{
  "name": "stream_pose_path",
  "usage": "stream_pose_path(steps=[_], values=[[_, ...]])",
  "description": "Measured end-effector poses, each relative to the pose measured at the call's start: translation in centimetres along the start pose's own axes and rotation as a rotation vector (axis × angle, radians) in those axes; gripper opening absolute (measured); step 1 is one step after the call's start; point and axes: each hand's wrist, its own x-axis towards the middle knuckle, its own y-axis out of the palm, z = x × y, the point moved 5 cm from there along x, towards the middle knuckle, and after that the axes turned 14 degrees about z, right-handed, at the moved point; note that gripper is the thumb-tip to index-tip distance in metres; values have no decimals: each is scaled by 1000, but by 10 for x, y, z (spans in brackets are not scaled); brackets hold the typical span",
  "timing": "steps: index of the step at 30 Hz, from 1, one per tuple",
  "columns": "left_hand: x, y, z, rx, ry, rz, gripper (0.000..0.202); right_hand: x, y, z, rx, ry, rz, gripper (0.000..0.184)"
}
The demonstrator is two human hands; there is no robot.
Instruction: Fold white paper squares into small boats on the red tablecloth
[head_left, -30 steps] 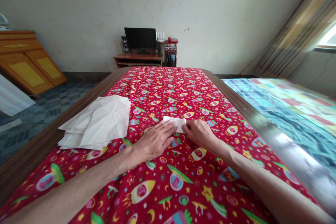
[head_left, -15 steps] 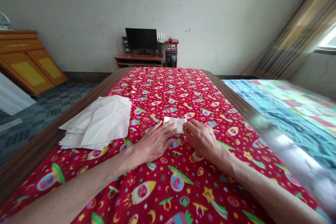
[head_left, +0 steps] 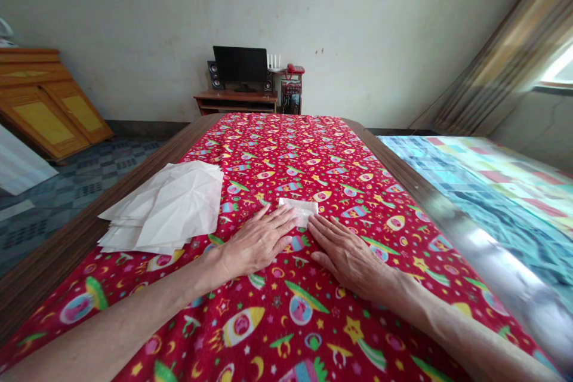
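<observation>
A small folded piece of white paper (head_left: 302, 209) lies flat on the red patterned cloth (head_left: 290, 155). My left hand (head_left: 262, 237) is laid flat, fingers extended, with its fingertips on the paper's left part. On the other side, my right hand (head_left: 342, 250) is stretched out too, its fingertips touching the paper's lower right edge. Neither hand grips anything. The fingers hide part of the paper's near edge. To the left of my left hand sits a stack of creased white paper sheets (head_left: 179, 209).
Dark wooden table edges (head_left: 403, 173) show on both sides of the cloth. Beyond the far end stand a monitor (head_left: 240, 64) and speakers on a small desk (head_left: 235, 101). A wooden cabinet (head_left: 54, 101) is at left; a bed with a patterned cover (head_left: 492, 191) is at right.
My right hand's fingers were curled at the paper's right end and have straightened out flat. My left hand has shifted slightly left. The paper has stayed about where it was.
</observation>
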Motion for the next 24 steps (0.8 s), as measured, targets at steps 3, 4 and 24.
stream_pose_path(steps=[3,4,24], values=[[-9,-2,6,-5,-23,-1,45,-5,-1,-2,-27,-3,-10,51],[-11,-3,7,-4,-32,-3,45,-5,-3,-2,-32,-6,-20,50],[26,-3,15,-33,-54,92,49,31,-6,-34,38,20,-99,42]])
